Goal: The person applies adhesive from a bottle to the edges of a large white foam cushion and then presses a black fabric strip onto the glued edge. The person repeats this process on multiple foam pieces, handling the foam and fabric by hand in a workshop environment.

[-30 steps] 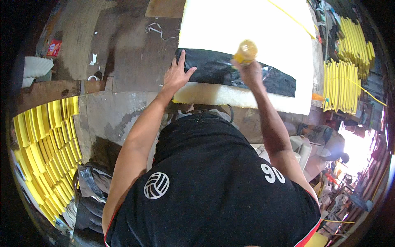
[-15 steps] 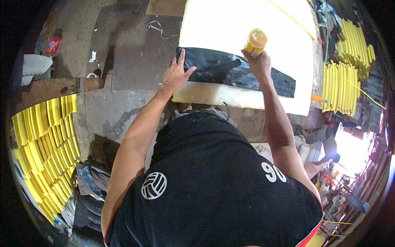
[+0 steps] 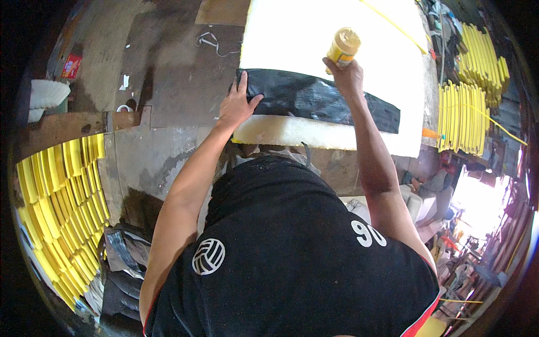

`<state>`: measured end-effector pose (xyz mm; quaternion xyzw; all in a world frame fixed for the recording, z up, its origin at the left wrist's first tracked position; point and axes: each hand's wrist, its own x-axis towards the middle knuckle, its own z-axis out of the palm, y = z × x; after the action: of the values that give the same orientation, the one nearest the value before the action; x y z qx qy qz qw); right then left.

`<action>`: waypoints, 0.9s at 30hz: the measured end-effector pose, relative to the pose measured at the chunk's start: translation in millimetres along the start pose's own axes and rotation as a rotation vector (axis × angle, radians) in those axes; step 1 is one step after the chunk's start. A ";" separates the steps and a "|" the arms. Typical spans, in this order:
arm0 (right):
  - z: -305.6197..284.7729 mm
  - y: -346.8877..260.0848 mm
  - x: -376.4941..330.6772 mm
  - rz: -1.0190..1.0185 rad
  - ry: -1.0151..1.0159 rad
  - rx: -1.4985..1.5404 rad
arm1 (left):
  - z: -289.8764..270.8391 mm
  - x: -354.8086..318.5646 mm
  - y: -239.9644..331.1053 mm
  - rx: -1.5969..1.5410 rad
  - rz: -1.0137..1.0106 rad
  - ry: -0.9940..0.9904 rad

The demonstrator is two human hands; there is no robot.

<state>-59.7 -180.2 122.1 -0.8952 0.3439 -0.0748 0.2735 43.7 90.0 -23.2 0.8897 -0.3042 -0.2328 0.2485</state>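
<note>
A thick white foam slab [image 3: 314, 39] lies on the floor in front of me. Across its near part lies a shiny black sheet [image 3: 320, 101]. My left hand [image 3: 238, 104] presses flat on the left end of the black sheet, fingers spread. Over the sheet's upper edge my right hand [image 3: 347, 77] grips a yellow bottle [image 3: 342, 48], tilted away from me. The yellow bottle's tip is hidden behind its body.
Rows of yellow strips [image 3: 59, 191] lie stacked at my left, and more yellow strips [image 3: 469, 95] stand right of the foam. A thin yellow cord [image 3: 393, 25] crosses the slab's far corner. A white stack [image 3: 48, 95] sits at far left. Dark bags [image 3: 120, 264] lie by my left side.
My right hand has carried the yellow bottle to the right along the black sheet's upper edge. The left hand has stayed pressed on the sheet's left end.
</note>
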 end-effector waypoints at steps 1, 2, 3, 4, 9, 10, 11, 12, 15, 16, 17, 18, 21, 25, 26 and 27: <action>-1.1 -29.5 -6.9 0.147 -0.082 0.077 | 1.7 0.2 -1.9 0.002 -0.005 0.016; 20.8 -16.8 -7.4 0.144 -0.104 0.081 | 2.5 1.3 2.0 0.005 0.013 0.025; 41.8 -4.1 -4.8 0.136 -0.131 0.088 | 3.1 3.1 3.7 0.008 0.024 0.038; 49.6 -17.8 -12.0 -0.027 -0.080 0.015 | 5.2 4.5 -3.3 -0.007 0.027 0.058; -1.3 24.2 -18.3 0.085 0.054 0.089 | -0.4 -1.1 -3.9 -0.099 0.071 0.069; -17.3 36.2 -19.1 0.077 0.160 -0.045 | 1.7 -0.8 -4.9 -0.119 0.091 0.083; -30.8 43.2 -20.6 0.075 0.271 -0.179 | -0.8 0.0 -0.8 -0.093 0.055 0.054; -38.5 47.2 -20.1 0.145 0.154 -0.059 | -3.7 -0.9 2.5 -0.066 0.020 0.024; -15.5 24.7 -35.4 0.275 -0.081 -0.072 | 1.0 4.0 -4.3 -0.035 0.035 0.050; -0.1 22.5 -47.3 0.122 -0.081 0.007 | 1.1 3.9 -4.5 -0.037 0.043 0.051; 15.2 32.2 -59.0 -0.037 -0.081 0.083 | 0.0 3.7 -3.9 -0.036 0.046 0.053; 19.6 53.9 -62.8 -0.079 0.005 0.082 | -1.4 4.5 -3.1 -0.024 0.040 0.046; -3.3 141.3 -70.9 0.072 0.153 0.064 | 1.4 2.6 1.8 -0.005 0.028 0.034; -94.0 154.0 -83.6 0.270 0.410 -0.205 | 5.3 5.8 -6.8 0.015 0.067 0.097; -95.4 157.5 -85.4 0.252 0.388 -0.121 | 5.0 5.8 -5.1 0.020 0.063 0.088; -91.4 159.4 -84.7 0.233 0.368 -0.038 | 4.8 5.2 -3.6 0.024 0.059 0.080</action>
<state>-244.5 -262.5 117.2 -0.8258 0.4903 -0.1981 0.1959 46.2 87.5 -30.4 0.8919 -0.3228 -0.1859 0.2563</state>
